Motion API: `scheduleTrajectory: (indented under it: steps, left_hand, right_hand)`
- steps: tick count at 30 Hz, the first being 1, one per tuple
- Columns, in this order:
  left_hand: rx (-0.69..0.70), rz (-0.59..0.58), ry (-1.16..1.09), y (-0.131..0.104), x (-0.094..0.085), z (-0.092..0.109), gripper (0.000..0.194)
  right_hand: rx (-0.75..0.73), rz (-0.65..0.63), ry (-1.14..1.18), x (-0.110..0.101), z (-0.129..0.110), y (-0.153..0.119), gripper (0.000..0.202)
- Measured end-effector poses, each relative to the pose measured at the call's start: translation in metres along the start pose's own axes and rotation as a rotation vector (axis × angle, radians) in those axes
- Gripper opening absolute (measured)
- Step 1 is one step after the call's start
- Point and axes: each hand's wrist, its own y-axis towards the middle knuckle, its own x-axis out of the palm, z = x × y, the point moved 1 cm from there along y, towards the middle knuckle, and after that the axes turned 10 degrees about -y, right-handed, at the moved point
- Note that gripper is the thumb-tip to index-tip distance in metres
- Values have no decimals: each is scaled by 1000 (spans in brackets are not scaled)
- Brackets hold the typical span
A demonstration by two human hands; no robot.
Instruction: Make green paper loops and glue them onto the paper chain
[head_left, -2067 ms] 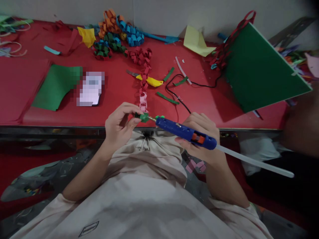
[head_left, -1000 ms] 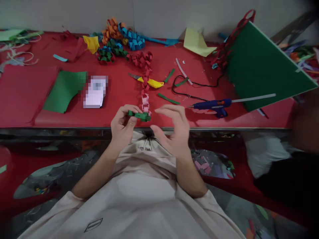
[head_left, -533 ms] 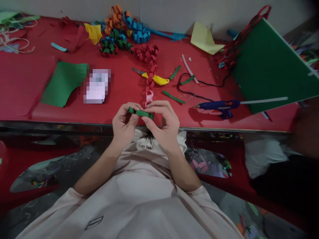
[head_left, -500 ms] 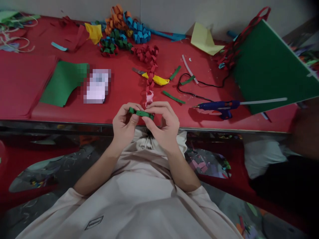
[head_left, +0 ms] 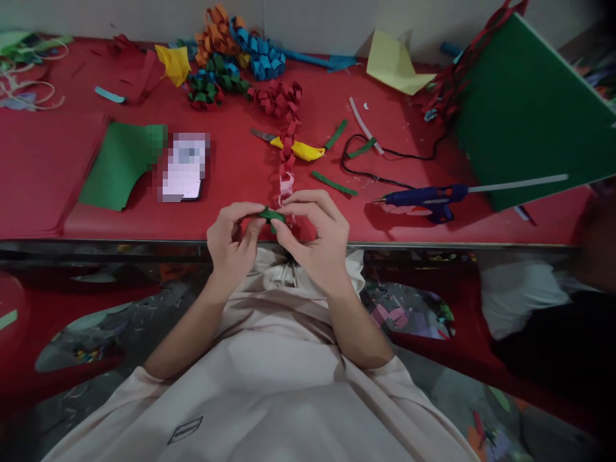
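Between both hands, over the table's front edge, is a curled green paper strip. My left hand pinches its left side between thumb and fingers. On the other side, my right hand grips it with thumb and fingertips. A pink paper link lies just beyond the fingertips and joins a red paper chain that runs back over the table. Whether the green strip passes through the pink link is hidden by the fingers.
A yellow cutter lies under the red chain. To the right are a blue glue gun, its black cord and green strips. A phone and green paper lie left. A green board leans at right, near another person.
The green strip, stretched out lengthwise before, is now bent into a small curl. My left hand has shifted slightly left, and the camera view has moved a little.
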Motion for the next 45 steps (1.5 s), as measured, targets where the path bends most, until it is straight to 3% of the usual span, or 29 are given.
scheduleTrajectory:
  steps: [11, 14, 19, 23, 27, 33, 37, 42, 45]
  left_hand:
    - [159, -182, 128, 10, -6, 5, 15]
    - [47, -144, 27, 13, -5, 11, 10]
    - [-345, -119, -303, 12, -1, 15, 20]
    - [-424, -60, -376, 6, 5, 12, 27]
    - [-381, 18, -314, 3, 11, 14, 29]
    - [-335, 33, -178, 3, 14, 24, 27]
    - [-126, -31, -54, 0, 11, 23, 17]
    - [77, -203, 218, 4, 4, 17, 43]
    - [157, -264, 238, 11, 3, 17, 31]
  right_hand:
    - [30, -65, 23, -5, 4, 1, 8]
    - [5, -100, 22, -8, 9, 2, 11]
    - [-47, -147, 22, -9, 14, 4, 13]
    - [6, -92, 45, -9, 10, 0, 14]
    - [114, -23, 74, -7, 6, -9, 4]
    - [191, 6, 187, -1, 6, -15, 4]
    - [219, 23, 250, 0, 10, -17, 3]
    - [254, -59, 308, -1, 15, -19, 7]
    - [261, -135, 372, -1, 18, -19, 12]
